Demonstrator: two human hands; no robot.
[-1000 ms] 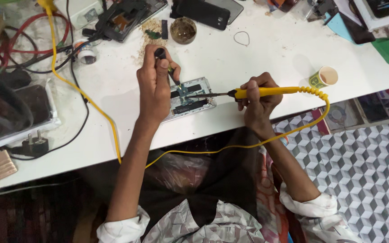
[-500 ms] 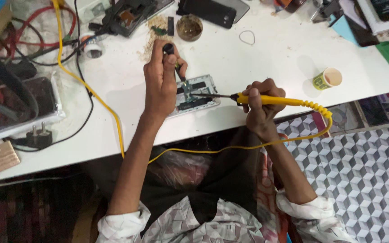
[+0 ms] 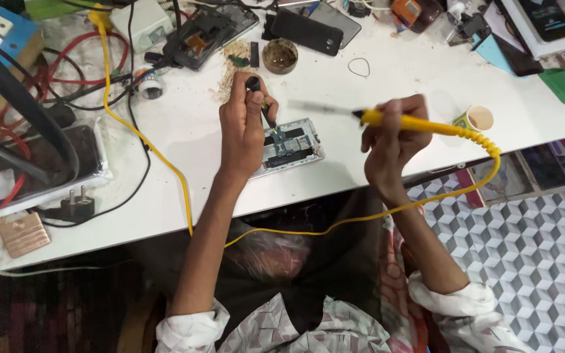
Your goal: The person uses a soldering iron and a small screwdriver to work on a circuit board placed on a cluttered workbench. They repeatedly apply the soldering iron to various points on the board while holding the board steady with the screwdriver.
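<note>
An opened phone (image 3: 289, 145) lies on the white table (image 3: 387, 85), partly hidden by the left hand (image 3: 243, 127), whose fingers pinch a black-handled tool (image 3: 261, 101) over its circuit board. The right hand (image 3: 393, 140) grips a yellow soldering iron (image 3: 420, 123) just beside the phone; its tip is blurred. A small cup (image 3: 479, 118) stands near.
</note>
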